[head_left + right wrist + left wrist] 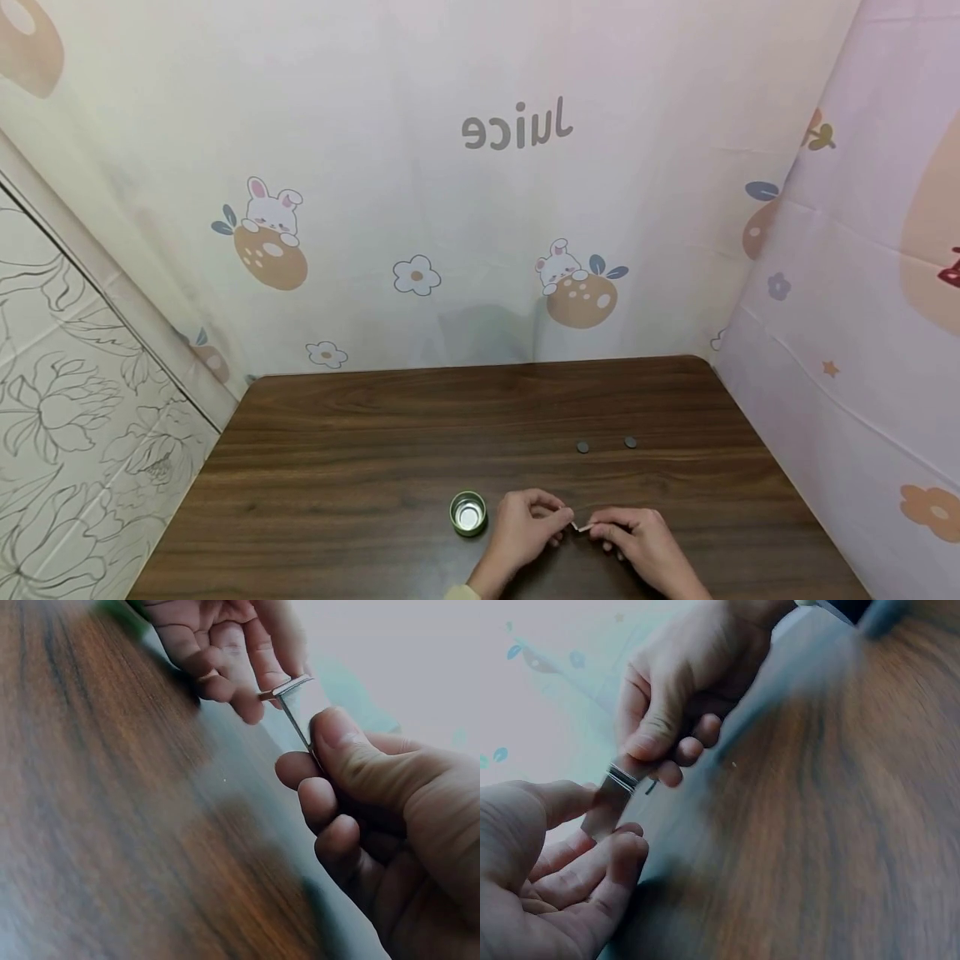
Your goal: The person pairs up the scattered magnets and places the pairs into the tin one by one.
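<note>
Between both hands is a small, flat, shiny metal piece, bent at an angle and resembling a small hinge. My left hand pinches one end between thumb and fingers. The other end is pinched by my right hand, its thumb pressed flat on the metal. Thin parallel lines cross the middle of the piece in the left wrist view. Close to the left hand's outer side stands a small round tin, green-rimmed with a silvery inside. The fingers cover both ends of the metal piece.
Two small dark discs lie apart on the brown wooden table, beyond the hands. Printed curtains hang behind the table's far edge and along its right side. A flower-patterned panel borders the left.
</note>
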`<state>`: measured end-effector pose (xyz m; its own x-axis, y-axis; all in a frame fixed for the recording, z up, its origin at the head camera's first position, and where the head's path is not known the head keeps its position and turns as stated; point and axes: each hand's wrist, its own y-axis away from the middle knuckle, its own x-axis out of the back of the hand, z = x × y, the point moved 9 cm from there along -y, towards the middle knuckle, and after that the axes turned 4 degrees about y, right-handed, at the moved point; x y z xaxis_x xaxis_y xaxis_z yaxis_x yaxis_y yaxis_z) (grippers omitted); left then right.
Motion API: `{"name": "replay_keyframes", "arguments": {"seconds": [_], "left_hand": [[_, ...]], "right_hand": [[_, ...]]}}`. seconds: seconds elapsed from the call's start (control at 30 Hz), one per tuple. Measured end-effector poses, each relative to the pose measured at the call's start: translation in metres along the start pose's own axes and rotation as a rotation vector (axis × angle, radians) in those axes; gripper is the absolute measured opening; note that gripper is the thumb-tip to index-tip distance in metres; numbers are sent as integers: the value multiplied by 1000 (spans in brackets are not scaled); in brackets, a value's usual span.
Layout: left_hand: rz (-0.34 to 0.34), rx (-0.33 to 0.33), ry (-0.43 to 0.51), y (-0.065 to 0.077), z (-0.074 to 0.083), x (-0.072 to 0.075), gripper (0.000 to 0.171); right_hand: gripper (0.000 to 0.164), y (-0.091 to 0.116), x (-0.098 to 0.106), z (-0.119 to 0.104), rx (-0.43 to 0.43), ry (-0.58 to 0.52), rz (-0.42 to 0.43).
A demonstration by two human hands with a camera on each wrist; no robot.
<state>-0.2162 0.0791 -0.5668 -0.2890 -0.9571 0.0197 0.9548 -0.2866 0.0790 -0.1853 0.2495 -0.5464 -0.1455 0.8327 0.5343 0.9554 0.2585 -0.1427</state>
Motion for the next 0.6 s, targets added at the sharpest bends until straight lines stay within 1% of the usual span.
{"name": "replay_keyframes", "arguments": {"seconds": [0.13, 0.33, 0.47, 0.6], "left_hand": [[-1, 62, 119, 3, -1, -1, 15], [-20, 83, 247, 6, -2, -5, 20], [-56, 92, 276, 5, -5, -8, 21], [-94, 92, 259, 4, -8, -11, 20]], "right_hand": [[11, 0, -4, -1, 9, -44, -16], [7, 0, -8, -3, 21, -43, 5], [8, -1, -11, -2, -2, -50, -10], [11, -3, -14, 0, -31, -71, -49]]}}
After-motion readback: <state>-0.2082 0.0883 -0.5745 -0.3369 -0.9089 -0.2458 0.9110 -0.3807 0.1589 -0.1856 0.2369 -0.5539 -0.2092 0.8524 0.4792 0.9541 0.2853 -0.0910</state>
